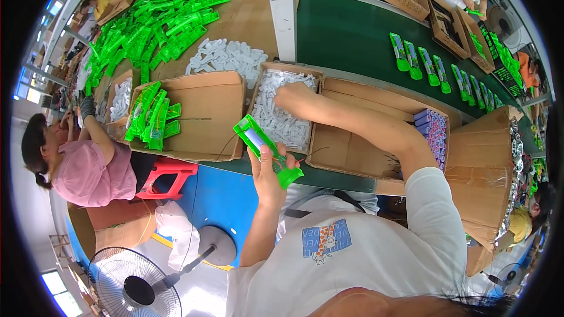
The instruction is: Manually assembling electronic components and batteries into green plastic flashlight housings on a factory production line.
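Observation:
My left hand (268, 170) is wrapped round a long green plastic casing (288, 176), tilted, its hollow side up. Inside the casing lies a pale cylindrical cell (254, 137), and thin wires show near the lower end. My right arm reaches across to a cardboard box (319, 75) full of small white plastic pieces (269, 87). Down among those pieces is my right hand (295, 98), with its fingers curled; the fingertips and anything between them are hidden.
Left stands a cardboard box (205, 85) of green casings; right, one (352, 147) holding purple cells (432, 132). Behind lie heaps of green casings (158, 26) and white parts (226, 58). Casings line the green belt (346, 35). A co-worker (88, 164) sits left, near a fan (138, 287).

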Demonstrator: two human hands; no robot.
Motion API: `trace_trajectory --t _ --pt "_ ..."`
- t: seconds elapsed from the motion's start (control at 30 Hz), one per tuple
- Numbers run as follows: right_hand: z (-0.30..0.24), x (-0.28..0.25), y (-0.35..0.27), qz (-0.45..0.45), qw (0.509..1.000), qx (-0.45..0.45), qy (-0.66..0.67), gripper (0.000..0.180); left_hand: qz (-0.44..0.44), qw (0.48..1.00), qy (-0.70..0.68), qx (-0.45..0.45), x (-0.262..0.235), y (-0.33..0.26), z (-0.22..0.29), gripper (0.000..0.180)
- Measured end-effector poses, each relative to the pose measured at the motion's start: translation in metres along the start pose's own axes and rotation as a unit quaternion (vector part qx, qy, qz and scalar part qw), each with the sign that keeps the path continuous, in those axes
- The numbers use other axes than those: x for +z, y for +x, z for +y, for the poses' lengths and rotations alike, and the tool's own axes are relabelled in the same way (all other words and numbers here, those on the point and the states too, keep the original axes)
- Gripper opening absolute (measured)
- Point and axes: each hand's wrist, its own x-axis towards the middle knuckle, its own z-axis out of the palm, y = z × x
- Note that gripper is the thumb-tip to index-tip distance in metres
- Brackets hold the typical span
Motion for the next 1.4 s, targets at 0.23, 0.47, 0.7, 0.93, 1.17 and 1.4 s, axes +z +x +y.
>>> trace_trajectory --t 0.23,0.47,0.7,0.93,1.17,1.4 --pt "0.023 -0.005 -0.002 0.029 0.995 -0.060 0.070 0.004 -0.007 0.999 -0.002 -0.039 -0.006 -0.010 -0.008 0.028" --pt "0.023 -0.008 0.007 0.018 0.989 -0.133 0.065 0.006 -0.016 0.999 -0.010 -0.051 -0.001 -0.017 -0.007 0.027" --pt "0.001 -0.053 -0.021 0.076 0.906 -0.052 0.413 0.012 -0.042 0.996 -0.006 -0.083 0.000 -0.009 -0.010 0.030" --pt "-0.003 -0.048 -0.033 0.081 0.848 0.085 0.517 0.028 -0.071 0.993 -0.003 -0.093 0.005 0.000 -0.010 0.028" --pt "-0.043 -0.053 -0.034 0.280 0.897 0.066 0.337 0.019 -0.072 0.991 0.024 -0.108 0.009 0.003 -0.008 0.027" --pt "-0.046 -0.054 -0.037 0.185 0.752 0.151 0.615 0.016 -0.071 0.992 0.037 -0.098 0.011 0.003 -0.006 0.027"
